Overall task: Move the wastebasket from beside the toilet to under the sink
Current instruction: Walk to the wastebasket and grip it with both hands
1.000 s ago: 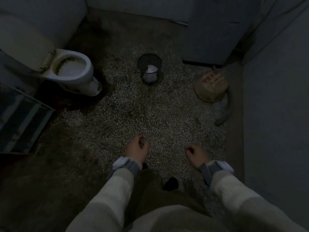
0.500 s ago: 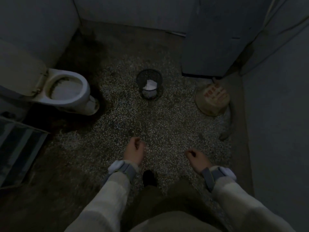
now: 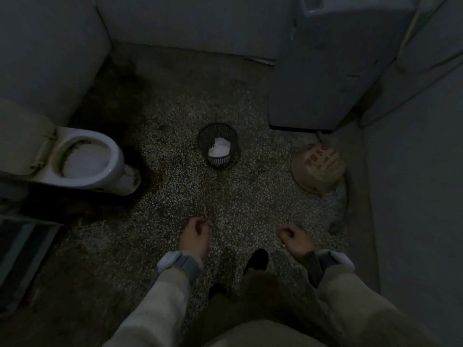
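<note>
A small black mesh wastebasket with white paper inside stands on the speckled floor in the middle of the room. It is to the right of the white toilet and left of the tall pale unit that carries the sink rim at the top right. My left hand hangs well short of the basket, fingers curled, nothing visibly in it. My right hand is level with it on the right, also loosely curled with nothing in it. A thin pale line on the floor runs from the basket toward my left hand.
A round brown sack with red lettering lies right of the basket, against the right wall. A dark hose curves past it. A slatted frame leans at the left edge. My dark shoes show below my hands.
The view has tilted up and drawn nearer, so the basket and toilet sit lower in frame and the sink rim has come into view. Both hands stay low and curled, holding nothing.
</note>
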Demonstrator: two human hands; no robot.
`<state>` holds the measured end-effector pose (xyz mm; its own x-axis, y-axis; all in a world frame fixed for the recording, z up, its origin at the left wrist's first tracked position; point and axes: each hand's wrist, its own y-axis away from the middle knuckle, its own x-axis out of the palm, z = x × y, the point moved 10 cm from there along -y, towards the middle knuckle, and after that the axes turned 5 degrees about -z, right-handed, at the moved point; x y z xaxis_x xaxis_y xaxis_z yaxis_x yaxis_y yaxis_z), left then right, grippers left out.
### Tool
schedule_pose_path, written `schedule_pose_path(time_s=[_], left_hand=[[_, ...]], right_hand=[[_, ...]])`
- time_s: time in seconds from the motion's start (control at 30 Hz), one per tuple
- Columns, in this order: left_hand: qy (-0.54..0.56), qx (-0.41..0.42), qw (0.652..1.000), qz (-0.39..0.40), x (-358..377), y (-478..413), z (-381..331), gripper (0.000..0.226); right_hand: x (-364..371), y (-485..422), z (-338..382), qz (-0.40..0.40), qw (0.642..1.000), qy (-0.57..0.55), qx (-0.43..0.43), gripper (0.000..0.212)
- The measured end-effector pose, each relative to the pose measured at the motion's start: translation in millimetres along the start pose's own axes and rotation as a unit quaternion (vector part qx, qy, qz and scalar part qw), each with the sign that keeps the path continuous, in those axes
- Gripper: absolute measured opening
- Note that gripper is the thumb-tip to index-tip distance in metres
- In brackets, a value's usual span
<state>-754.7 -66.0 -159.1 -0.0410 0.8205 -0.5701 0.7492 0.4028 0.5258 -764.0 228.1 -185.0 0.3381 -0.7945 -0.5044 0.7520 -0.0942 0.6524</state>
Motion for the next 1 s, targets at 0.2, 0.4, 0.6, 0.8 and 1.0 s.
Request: schedule_pose_path(time_s=[0.2, 0.4, 0.6, 0.8, 1.0], left_hand=[[-0.001, -0.017, 0.999, -0.028, 7, -34, -39, 0.029], [0.015, -0.047, 0.998, -0.029, 1, -76, -62, 0.03], [0.027, -0.063, 0.997, -0.022, -22, -148, -77, 0.027], [-0.003, -0.048, 0.998, -0.036, -66, -235, -115, 0.027], [-0.033, -0.061, 0.997, -0.028, -74, -289, -129, 0.028]], right_hand=[[-38, -58, 15, -0.014, 0.999, 0.037, 0.008, 0.02], [-42, -97, 45, 0.019, 0.996, 0.082, 0.023, 0.028], [-37, -145, 101, -0.007, 0.995, 0.099, 0.028, 0.029], [-27, -189, 173, -0.015, 0.995, 0.093, 0.026, 0.028], [-15, -216, 204, 0.009, 0.995, 0.098, 0.028, 0.027]])
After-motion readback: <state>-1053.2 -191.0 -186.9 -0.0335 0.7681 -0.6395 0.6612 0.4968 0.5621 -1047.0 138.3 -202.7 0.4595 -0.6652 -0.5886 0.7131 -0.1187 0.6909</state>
